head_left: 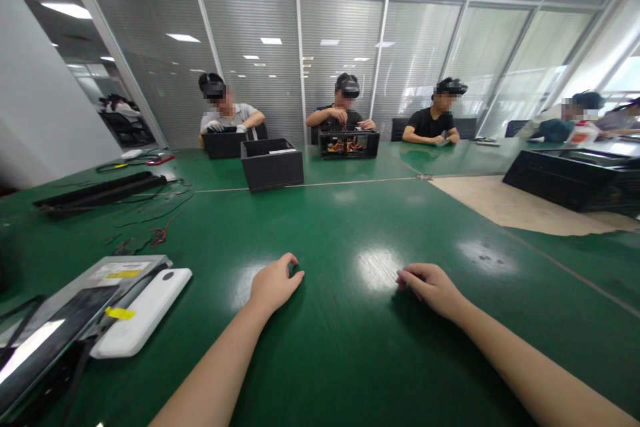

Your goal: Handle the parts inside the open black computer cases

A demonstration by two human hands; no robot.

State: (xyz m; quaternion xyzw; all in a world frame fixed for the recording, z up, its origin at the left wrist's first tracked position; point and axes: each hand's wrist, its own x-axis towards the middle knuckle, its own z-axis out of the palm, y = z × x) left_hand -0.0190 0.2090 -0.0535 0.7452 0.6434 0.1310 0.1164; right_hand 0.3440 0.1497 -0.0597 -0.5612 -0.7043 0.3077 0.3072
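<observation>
My left hand (275,283) rests on the green tabletop (330,347), left of the middle. Its thumb and forefinger are apart with a gap between them, and nothing shows in it; the other fingers are hidden below. Across from it, my right hand (431,288) lies on its side on the table, its fingers curled in and the thumb laid against them. No object shows at its fingertips. Bare tabletop lies between the two hands. Nearest to my left hand is a white flat device (145,320) with a round dark spot and yellow tape.
Beside the white device lie a silver drive-like box (145,263) and a dark glossy panel (55,327). Farther off are a long black part (100,192), red wires (159,235), a black box (273,170), an open computer case (349,145) and another black case (575,177). Several people sit opposite.
</observation>
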